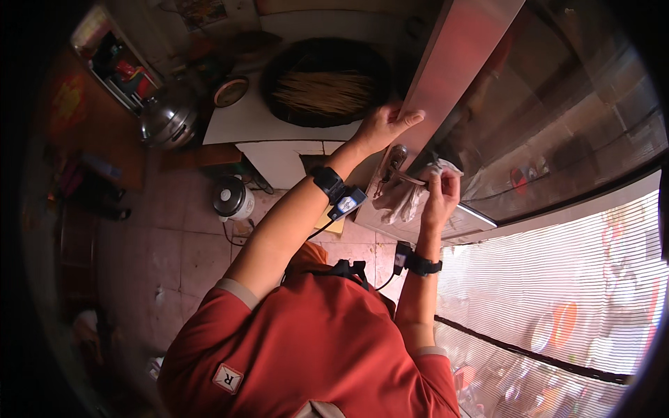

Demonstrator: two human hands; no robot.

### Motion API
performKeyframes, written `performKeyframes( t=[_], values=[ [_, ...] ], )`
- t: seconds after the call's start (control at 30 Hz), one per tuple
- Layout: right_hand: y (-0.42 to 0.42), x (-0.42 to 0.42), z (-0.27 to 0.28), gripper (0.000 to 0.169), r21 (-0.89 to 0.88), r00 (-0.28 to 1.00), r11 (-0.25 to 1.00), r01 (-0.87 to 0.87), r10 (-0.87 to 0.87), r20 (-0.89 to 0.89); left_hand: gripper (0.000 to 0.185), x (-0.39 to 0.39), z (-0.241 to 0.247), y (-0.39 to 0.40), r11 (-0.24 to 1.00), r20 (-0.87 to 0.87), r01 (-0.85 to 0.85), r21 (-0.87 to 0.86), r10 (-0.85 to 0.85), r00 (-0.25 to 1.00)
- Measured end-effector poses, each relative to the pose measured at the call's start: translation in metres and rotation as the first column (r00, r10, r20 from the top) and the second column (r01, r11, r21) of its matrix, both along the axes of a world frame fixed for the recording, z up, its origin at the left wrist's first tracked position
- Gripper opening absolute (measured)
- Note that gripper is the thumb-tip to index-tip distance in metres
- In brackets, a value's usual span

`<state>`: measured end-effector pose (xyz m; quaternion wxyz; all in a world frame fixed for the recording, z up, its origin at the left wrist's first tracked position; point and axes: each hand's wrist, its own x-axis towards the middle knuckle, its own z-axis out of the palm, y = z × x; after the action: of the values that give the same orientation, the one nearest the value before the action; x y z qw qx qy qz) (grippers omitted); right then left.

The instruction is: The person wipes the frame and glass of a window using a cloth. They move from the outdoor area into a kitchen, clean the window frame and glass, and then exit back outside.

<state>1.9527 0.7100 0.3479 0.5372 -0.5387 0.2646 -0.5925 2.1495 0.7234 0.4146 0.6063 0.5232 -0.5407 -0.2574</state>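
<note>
At the edge of a glass-paned door, my left hand (385, 128) grips the pinkish metal door frame (454, 57), thumb on its face and fingers around the side. Just below that hand is the door handle (397, 157). My right hand (443, 193) pinches a white cloth (445, 166) close to the lower part of the glass pane (528, 136). More pale cloth (405, 202) hangs below the handle; whether it joins the piece in my fingers I cannot tell. Both wrists wear black straps with small cabled devices.
A dark round tray (324, 117) of thin sticks rests on a white table (230, 125). A rice cooker (233, 197) stands on the tiled floor (172, 240), with a metal pot (168, 123) farther left. A striped translucent curtain (522, 292) hangs at right.
</note>
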Motion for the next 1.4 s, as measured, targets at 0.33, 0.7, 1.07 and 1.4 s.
performKeyframes(
  t=[0.33,0.7,1.07,1.4],
  values=[
    [0.034,0.058,-0.003,0.022,-0.692,0.356,0.707,0.148,-0.690,-0.630,0.044,-0.002,0.007,0.006,0.999,0.023,-0.028,0.017,0.028,0.999],
    [0.020,0.057,-0.006,0.023,-0.468,0.431,0.867,0.170,-0.493,-0.756,0.047,-0.001,0.002,0.003,0.999,0.002,-0.042,0.012,0.042,0.999],
    [-0.055,-0.016,-0.067,0.022,0.180,0.807,0.941,0.288,-0.137,-0.575,0.045,-0.001,0.003,0.002,0.998,0.030,-0.011,-0.067,0.013,0.999],
    [-0.034,-0.045,-0.011,0.015,0.170,0.991,0.980,0.103,-0.115,0.061,0.044,0.001,-0.001,-0.001,1.000,-0.001,0.029,0.000,-0.029,1.000]
  ],
)
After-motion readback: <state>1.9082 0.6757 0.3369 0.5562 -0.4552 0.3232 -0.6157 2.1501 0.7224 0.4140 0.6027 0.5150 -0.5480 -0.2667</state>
